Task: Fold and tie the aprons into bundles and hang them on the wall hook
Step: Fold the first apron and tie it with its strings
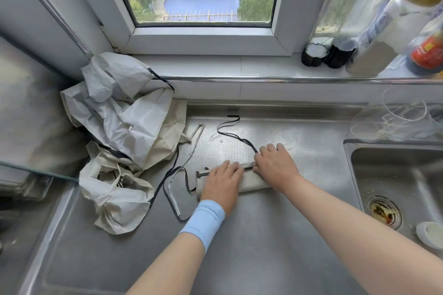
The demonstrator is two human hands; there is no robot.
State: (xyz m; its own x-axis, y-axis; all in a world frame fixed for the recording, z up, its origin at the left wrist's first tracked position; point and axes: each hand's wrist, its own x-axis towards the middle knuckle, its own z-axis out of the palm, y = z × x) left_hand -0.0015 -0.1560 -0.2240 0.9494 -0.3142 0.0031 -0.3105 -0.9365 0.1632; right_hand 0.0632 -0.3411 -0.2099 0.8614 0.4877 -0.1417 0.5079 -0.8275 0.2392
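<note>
A beige apron rolled into a short bundle (251,183) lies on the steel counter (239,235). My left hand (221,183) presses flat on the roll's left half. My right hand (275,166) lies over its right end, fingers curled at the roll's far edge where a black strap (230,133) leaves it and snakes toward the back wall. A second strap loop (172,189) trails off the roll's left end. A heap of loose grey and beige aprons (119,127) sits crumpled at the left. No wall hook is in view.
A sink (395,187) with a drain strainer opens at the right, a small white dish (429,235) on its edge. Glass jugs (402,117) stand behind the sink. Bottles (340,31) line the window sill at the back right. A glass-edged stove top (36,170) borders the left.
</note>
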